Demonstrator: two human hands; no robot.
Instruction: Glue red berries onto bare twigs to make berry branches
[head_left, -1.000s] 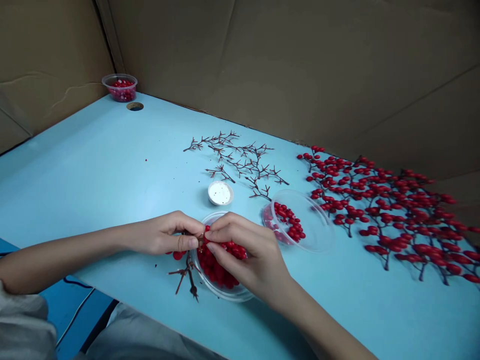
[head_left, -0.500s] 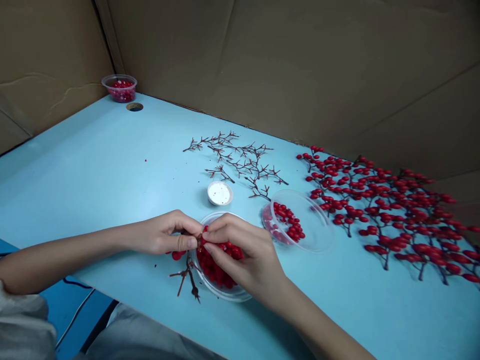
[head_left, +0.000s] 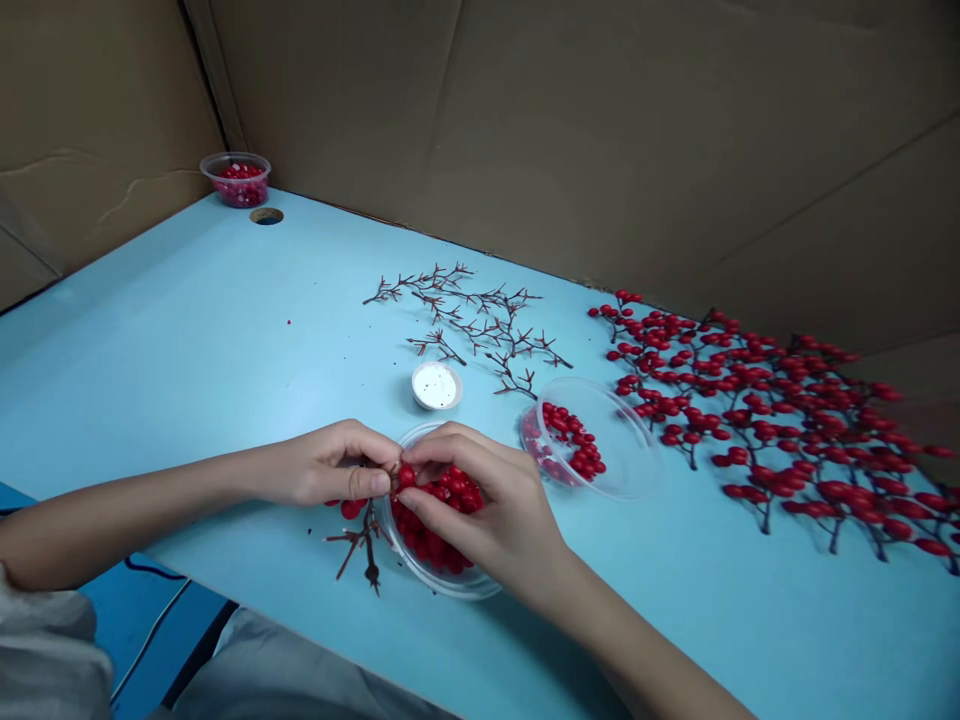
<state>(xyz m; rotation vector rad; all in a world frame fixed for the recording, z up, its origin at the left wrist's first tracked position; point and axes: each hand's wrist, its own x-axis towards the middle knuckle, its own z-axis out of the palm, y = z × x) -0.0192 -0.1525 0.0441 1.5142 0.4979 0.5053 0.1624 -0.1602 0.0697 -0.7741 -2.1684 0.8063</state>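
My left hand pinches a dark berry branch whose bare forked end hangs down over the table edge side of a clear tub. A few red berries still show on the branch under that hand. My right hand has thumb and forefinger around a red berry at the branch, right beside the left fingertips. Beneath both hands stands the round clear tub, holding many loose red berries. Part of the tub is hidden by the right hand.
Bare twigs lie behind a small white cup. A second berry tub has a clear lid leaning at it. Berry-laden branches spread at right. Another berry tub sits in the far corner by a table hole.
My right thumb and forefinger have parted slightly, and a red berry now shows between them. The branch's hanging end has swung a little left. The view has shifted slightly.
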